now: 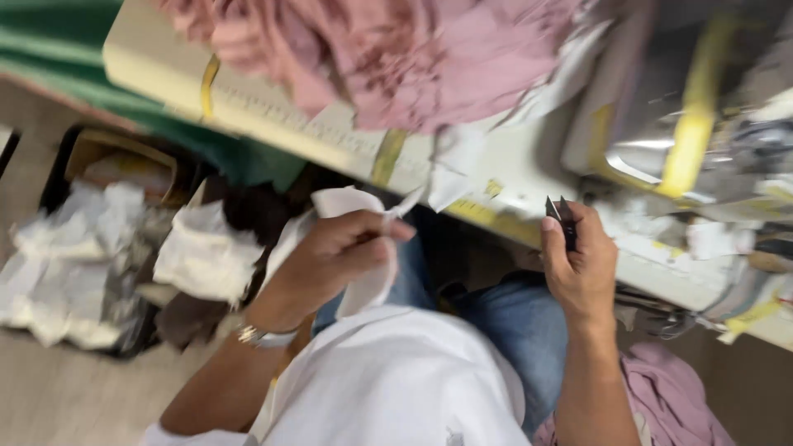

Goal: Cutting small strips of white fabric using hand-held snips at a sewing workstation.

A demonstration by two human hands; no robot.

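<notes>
Head view: left hand (330,256) closed around a white fabric strip (368,281) over the lap, right hand (582,264) pinching black snips (562,219) at the table (512,173) edge. Pink cloth (396,58) heaped on the cream tabletop; white scraps (74,256) piled on the floor at left.

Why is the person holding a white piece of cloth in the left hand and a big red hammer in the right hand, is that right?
Not quite. The left hand does hold the white cloth piece, but the head view shows the right hand holding small dark snips, not a red hammer.
</notes>
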